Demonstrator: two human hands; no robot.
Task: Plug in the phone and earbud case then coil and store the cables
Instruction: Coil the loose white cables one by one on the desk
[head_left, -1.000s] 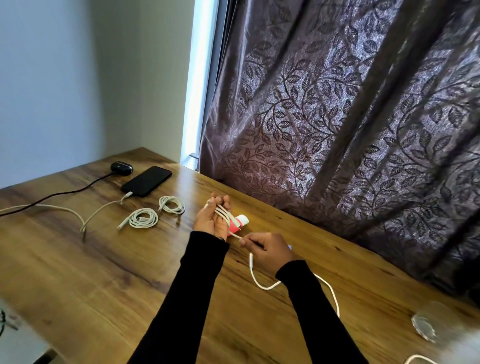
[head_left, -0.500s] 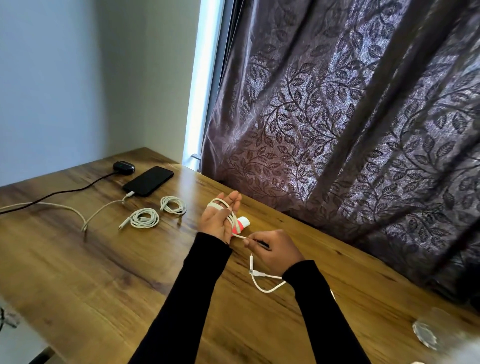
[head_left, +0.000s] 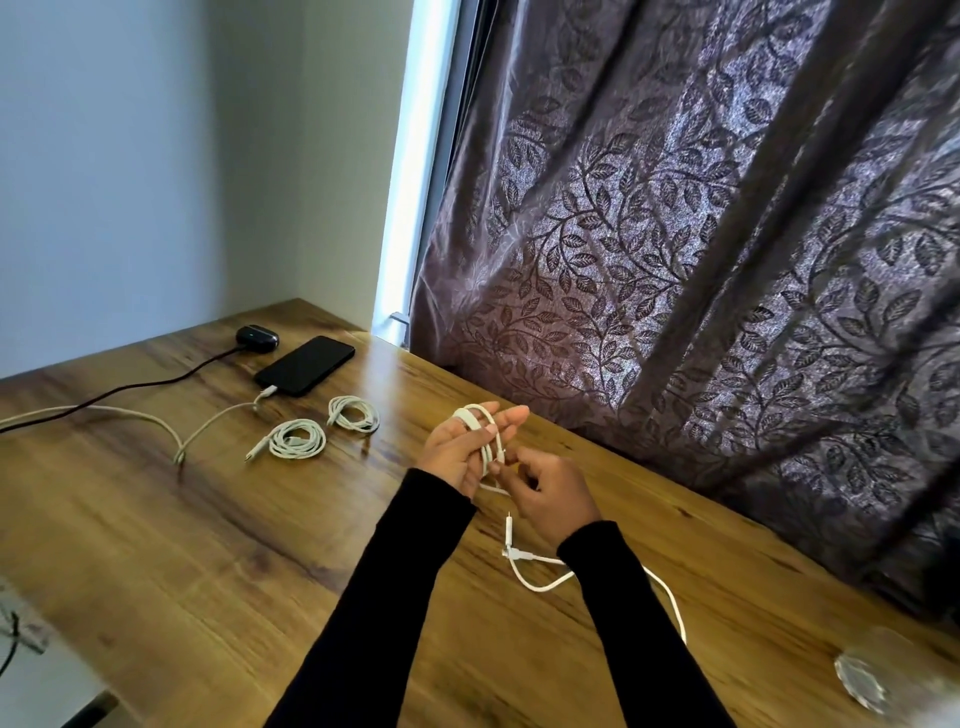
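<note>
The white cable (head_left: 537, 588) is looped round the straight fingers of the left hand (head_left: 457, 452); its slack tail, pinched by the right hand (head_left: 550, 493), trails rightward across the counter (head_left: 208, 545).

Left hand (head_left: 457, 453) fingers straight, right hand (head_left: 551, 493) fingers curled, pinching.

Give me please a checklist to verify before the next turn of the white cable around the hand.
1. Loops sit around the straight fingers of the left hand: ok.
2. Right hand pinches the white cable close to the loops: ok.
3. Loose tail lies on the table without a visible knot: ok.
4. Whole tail free of snags: cannot tell, part runs behind the right sleeve.
5. Phone and earbud case each have a cable at them: ok.
6. Two coiled cables lie apart from the tail: ok.
</note>
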